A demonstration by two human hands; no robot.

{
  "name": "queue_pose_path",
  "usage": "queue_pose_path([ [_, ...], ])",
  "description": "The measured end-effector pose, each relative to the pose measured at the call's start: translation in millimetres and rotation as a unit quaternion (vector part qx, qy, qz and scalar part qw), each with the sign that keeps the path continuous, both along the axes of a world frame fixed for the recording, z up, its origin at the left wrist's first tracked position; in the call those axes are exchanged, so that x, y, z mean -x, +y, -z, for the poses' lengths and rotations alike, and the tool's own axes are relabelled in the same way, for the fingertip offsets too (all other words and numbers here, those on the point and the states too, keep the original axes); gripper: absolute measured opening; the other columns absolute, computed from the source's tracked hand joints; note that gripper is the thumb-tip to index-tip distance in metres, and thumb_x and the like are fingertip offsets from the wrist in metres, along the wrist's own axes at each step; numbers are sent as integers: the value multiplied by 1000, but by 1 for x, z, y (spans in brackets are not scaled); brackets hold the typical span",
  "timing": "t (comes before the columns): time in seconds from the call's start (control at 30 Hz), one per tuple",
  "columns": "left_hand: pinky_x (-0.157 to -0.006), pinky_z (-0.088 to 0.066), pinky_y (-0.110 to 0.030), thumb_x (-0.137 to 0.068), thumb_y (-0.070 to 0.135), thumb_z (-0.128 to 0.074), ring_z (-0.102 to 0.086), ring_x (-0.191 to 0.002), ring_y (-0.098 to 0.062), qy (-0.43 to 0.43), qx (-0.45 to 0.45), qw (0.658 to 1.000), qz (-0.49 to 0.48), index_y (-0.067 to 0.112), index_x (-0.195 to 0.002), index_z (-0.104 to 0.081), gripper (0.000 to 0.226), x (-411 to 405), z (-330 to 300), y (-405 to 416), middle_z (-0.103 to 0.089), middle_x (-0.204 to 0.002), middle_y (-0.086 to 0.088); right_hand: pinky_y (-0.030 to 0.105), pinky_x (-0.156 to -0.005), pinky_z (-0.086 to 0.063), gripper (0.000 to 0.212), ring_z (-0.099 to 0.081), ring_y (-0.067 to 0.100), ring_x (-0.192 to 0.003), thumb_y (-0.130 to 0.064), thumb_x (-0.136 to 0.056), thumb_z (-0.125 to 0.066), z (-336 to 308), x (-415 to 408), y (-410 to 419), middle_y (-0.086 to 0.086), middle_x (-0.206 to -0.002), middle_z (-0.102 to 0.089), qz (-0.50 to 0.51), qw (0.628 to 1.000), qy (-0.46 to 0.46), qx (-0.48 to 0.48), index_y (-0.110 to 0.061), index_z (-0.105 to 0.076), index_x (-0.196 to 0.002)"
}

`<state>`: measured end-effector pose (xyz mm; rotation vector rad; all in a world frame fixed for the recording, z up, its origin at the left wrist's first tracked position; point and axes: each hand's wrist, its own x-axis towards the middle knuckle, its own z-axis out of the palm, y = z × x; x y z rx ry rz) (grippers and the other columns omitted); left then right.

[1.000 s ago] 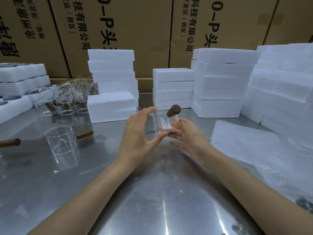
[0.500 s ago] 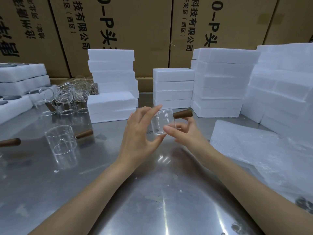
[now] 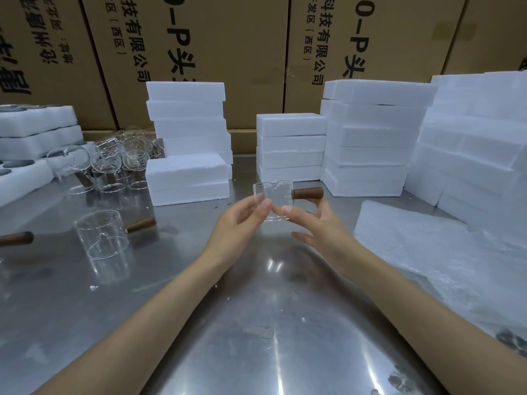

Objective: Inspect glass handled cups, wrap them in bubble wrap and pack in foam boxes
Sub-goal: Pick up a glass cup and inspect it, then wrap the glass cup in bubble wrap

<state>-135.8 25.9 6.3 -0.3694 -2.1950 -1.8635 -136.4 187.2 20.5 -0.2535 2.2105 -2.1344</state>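
Note:
Above the middle of the steel table I hold a clear glass cup (image 3: 275, 196) upright, its brown wooden handle (image 3: 307, 193) pointing right. My left hand (image 3: 238, 223) holds its left side between thumb and fingers. My right hand (image 3: 319, 226) pinches its lower right side, under the handle. A sheet of bubble wrap (image 3: 445, 258) lies on the table to the right. Closed white foam boxes (image 3: 188, 178) stand stacked behind the cup.
Another glass cup (image 3: 99, 235) with a wooden handle stands mouth down at the left. More glass cups (image 3: 111, 163) crowd the back left beside open foam trays (image 3: 25, 178). Tall foam stacks (image 3: 370, 138) fill the right and back. Cardboard cartons (image 3: 228, 52) form the rear wall.
The cup has been turned in my hands from tilted to upright, its handle swinging from up-right to level at the right. Both hands have shifted their hold around it.

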Motion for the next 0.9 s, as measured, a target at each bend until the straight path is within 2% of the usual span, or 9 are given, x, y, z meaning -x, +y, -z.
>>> queue_pose_path([
  [0.07, -85, -41, -2, -91, 29, -58, -57, -106, 11, -5, -6, 1000, -6, 8, -130, -57, 44, 2, 1, -1, -61, -128, 2, 40, -100, -44, 58, -57, 12, -114, -35, -82, -67, -2, 0, 0, 1, -119, -65, 0, 1000, -8, 16, -19, -38, -131],
  [0.13, -99, -43, -16, -91, 23, -61, -57, -117, -5, -6, -16, 1000, -9, 9, -131, -55, 43, 2, 3, -1, -62, -127, -3, 36, -91, -46, 46, -61, 12, -104, -37, -86, -61, -5, 3, 3, -1, -109, -69, 25, 999, -15, 46, -16, -47, -124],
  [0.23, -107, -41, -28, -88, 22, -64, -56, -119, -9, 2, -2, 1000, -3, 9, -132, -54, 47, 3, 7, -1, -63, -125, -3, 28, -73, -46, 36, -57, 11, -82, -36, -95, -51, -8, 8, 12, -3, -94, -65, 74, 997, -7, 6, -11, -55, -119],
  [0.33, -106, -38, -22, -86, 30, -64, -54, -122, -5, 11, 54, 998, 8, 13, -135, -51, 54, 4, 10, -2, -62, -127, 2, 23, -64, -40, 30, -49, 9, -70, -27, -99, -45, -4, 15, 20, -5, -83, -61, 90, 994, 14, -60, -7, -56, -118],
  [0.43, -95, -34, -2, -88, 29, -64, -51, -120, 3, 17, 120, 993, 12, 14, -134, -51, 50, 7, 14, -4, -59, -125, 13, 15, -57, -37, 24, -48, 4, -65, -23, -100, -42, 2, 21, 21, -8, -79, -60, 99, 988, 39, -108, -7, -55, -113],
  [0.5, -93, -33, -2, -89, 29, -64, -49, -118, 5, 15, 162, 987, 6, 17, -129, -53, 43, 9, 16, -6, -55, -122, 19, 7, -51, -36, 17, -50, -5, -58, -19, -101, -40, 6, 24, 21, -11, -77, -59, 102, 985, 52, -132, -10, -53, -105],
  [0.57, -95, -32, -5, -90, 30, -63, -47, -119, 1, 14, 196, 981, 6, 26, -122, -51, 35, 10, 18, -8, -56, -123, 13, 9, -55, -37, 12, -51, -5, -62, -19, -101, -39, 9, 26, 20, -8, -80, -61, 103, 980, 56, -159, -13, -50, -99],
  [0.7, -99, -29, -18, -93, 33, -59, -42, -127, -7, 3, 253, 967, 21, 25, -130, -46, 41, 11, 22, -8, -51, -132, 5, 31, -78, -38, 13, -56, 23, -95, -19, -101, -36, 14, 30, 18, 3, -96, -64, 109, 972, 44, -204, -14, -48, -97],
  [0.9, -93, -30, -10, -92, 35, -59, -42, -127, -4, -6, 248, 968, 28, 33, -126, -46, 36, 11, 23, -7, -52, -123, 17, 34, -78, -41, 19, -54, 21, -97, -27, -99, -36, 16, 27, 23, 1, -112, -62, 149, 918, 87, -358, -18, -52, -103],
])
